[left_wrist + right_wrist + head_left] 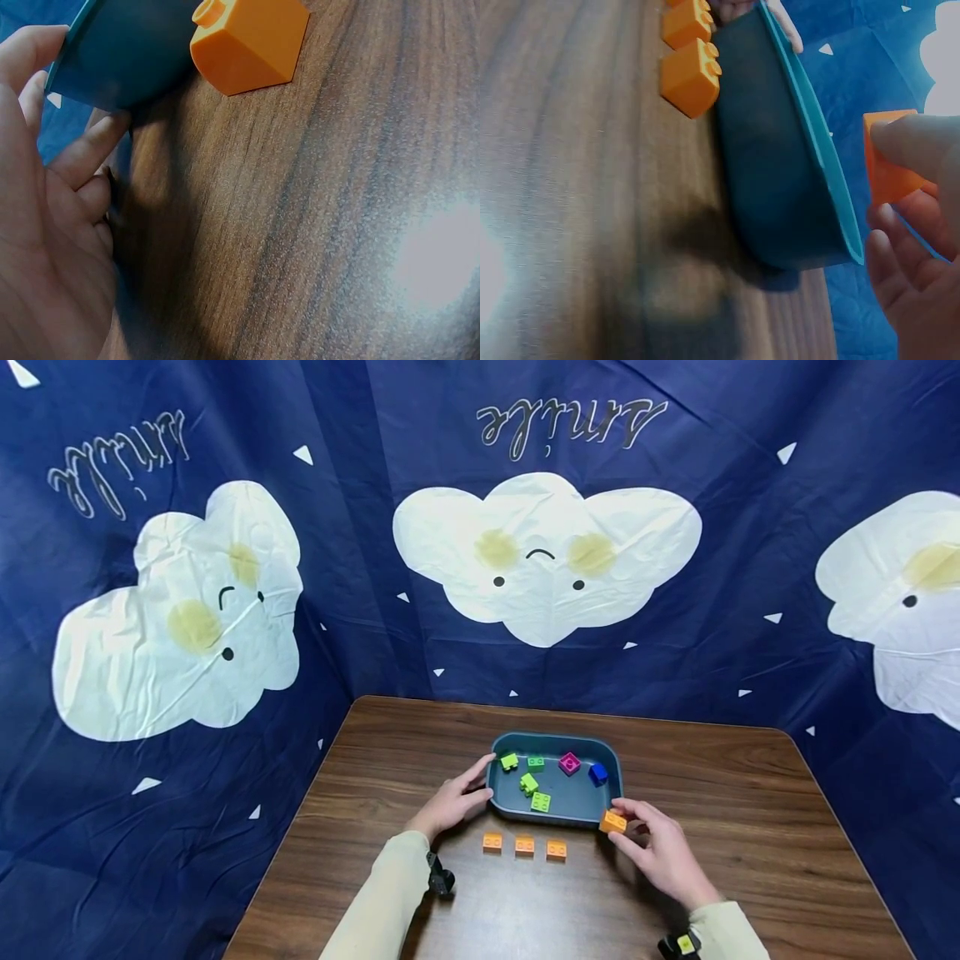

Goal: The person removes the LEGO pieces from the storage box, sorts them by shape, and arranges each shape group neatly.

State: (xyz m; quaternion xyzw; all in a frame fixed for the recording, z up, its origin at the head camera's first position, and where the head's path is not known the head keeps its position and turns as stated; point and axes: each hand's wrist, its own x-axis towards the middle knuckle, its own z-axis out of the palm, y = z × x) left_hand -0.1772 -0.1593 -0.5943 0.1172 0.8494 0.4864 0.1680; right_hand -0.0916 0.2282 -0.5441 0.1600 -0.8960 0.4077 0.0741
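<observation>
Head view: the left hand [450, 802] rests with straight fingers against the left side of the blue tray [581, 814]. Three orange blocks [524, 845] sit in a row just in front of the tray. At the tray's right front corner, the right hand [660, 852] pinches an orange block [612, 821] in its fingertips.

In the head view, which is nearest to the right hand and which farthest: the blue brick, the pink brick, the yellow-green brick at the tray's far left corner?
From the right hand:
1. Blue brick, right side of the tray.
2. Pink brick, at the tray's back, near the middle.
3. Yellow-green brick, far left corner, beside the left hand.
</observation>
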